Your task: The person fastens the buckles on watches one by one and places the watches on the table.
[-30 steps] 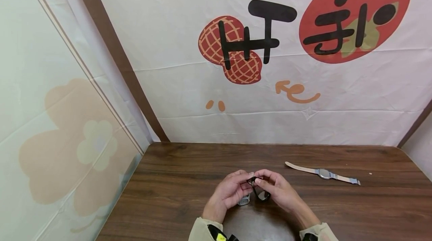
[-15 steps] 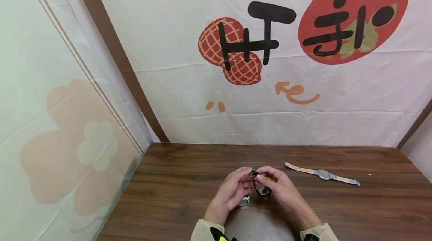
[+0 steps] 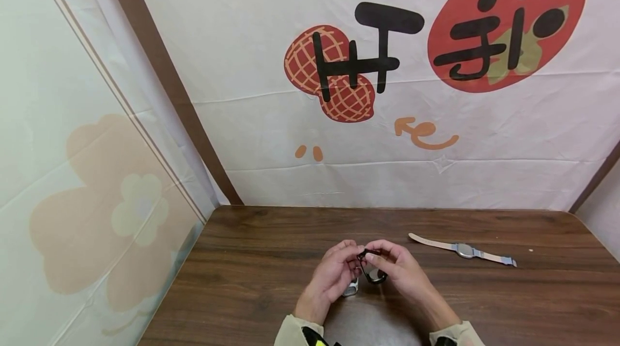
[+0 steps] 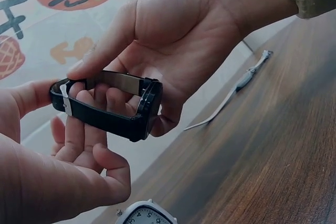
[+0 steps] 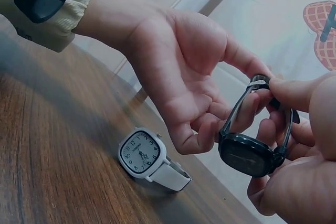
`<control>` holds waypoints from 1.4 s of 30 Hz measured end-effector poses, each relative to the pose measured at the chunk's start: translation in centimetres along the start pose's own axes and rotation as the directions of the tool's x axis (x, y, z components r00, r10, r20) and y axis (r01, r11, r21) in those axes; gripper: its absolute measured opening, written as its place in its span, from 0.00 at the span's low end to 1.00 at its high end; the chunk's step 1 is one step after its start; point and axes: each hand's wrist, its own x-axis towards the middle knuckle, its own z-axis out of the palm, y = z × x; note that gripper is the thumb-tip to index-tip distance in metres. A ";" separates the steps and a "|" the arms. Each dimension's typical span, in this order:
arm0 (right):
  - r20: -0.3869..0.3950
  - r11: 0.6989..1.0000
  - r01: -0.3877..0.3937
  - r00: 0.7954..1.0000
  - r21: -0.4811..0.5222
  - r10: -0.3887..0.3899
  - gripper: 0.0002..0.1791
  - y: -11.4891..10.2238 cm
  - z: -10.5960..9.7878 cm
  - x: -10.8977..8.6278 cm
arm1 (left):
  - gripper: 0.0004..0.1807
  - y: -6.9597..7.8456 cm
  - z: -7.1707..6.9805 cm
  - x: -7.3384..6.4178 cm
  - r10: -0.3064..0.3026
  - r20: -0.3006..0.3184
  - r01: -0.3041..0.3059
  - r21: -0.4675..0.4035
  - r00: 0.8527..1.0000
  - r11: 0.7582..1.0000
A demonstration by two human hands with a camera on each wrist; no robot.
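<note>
A black wristwatch (image 5: pixel 245 155) hangs between both hands, its strap joined into a loop with a silver buckle (image 4: pixel 65 98). My left hand (image 3: pixel 330 276) pinches the strap at the buckle end. Thumb and fingers of my right hand (image 3: pixel 399 270) pinch the strap beside it, some fingers reaching inside the loop in the left wrist view. The dark watch face points down and away from the fingertips. On the table just below the hands lies a white square-faced watch (image 5: pixel 140 153), partly hidden by my left hand in the head view.
Farther right on the brown wooden table (image 3: pixel 252 270) lies a watch with a pale, blue-marked strap (image 3: pixel 465 251), stretched out flat. A small white speck (image 3: pixel 530 250) sits beyond it. A printed cloth backdrop (image 3: pixel 261 120) stands behind the table, with another panel (image 3: pixel 97 174) at left.
Both hands rose slightly, then settled a little lower with the black watch. The fingers shifted on the strap near the buckle. The watches on the table stayed put.
</note>
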 end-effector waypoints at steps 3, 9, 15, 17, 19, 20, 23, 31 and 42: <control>-0.015 1.000 -0.014 1.000 -0.004 0.014 0.18 0.0 0.0 0.0 | 0.10 0.0 0.0 0.0 -0.003 0.003 0.003 0.001 1.000 1.000; -0.079 0.998 -0.036 0.996 0.043 0.039 0.15 0.0 0.0 0.1 | 0.08 0.3 0.0 -0.2 -0.026 0.041 0.026 0.015 0.999 1.000; -0.084 0.992 -0.025 0.996 0.120 0.035 0.13 0.2 0.0 0.1 | 0.06 0.4 -0.1 -0.2 -0.034 0.044 0.033 0.024 0.998 0.999; -0.080 0.991 -0.029 0.996 0.132 0.040 0.14 0.3 -0.1 0.1 | 0.06 0.5 -0.2 -0.2 -0.035 0.037 0.035 0.024 0.999 0.999; -0.077 0.990 -0.033 0.996 0.135 0.044 0.15 0.3 0.0 0.1 | 0.07 0.5 -0.2 -0.3 -0.032 0.029 0.031 0.023 0.999 0.999; -0.078 0.991 -0.033 0.996 0.129 0.044 0.15 0.3 0.0 0.1 | 0.07 0.5 -0.2 -0.3 -0.030 0.025 0.029 0.021 0.999 0.999; -0.078 0.994 -0.020 0.997 0.108 0.028 0.17 0.3 0.0 0.2 | 0.07 0.5 -0.3 -0.3 -0.024 0.014 0.024 0.019 1.000 1.000; -0.077 0.995 -0.004 0.997 0.096 0.011 0.18 0.0 0.1 0.1 | 0.10 0.4 -0.3 -0.2 -0.004 -0.005 0.004 0.019 1.000 1.000; -0.101 0.997 -0.043 0.994 0.064 0.049 0.18 0.1 0.0 0.1 | 0.10 0.4 -0.1 -0.2 0.001 -0.024 0.000 0.021 1.000 1.000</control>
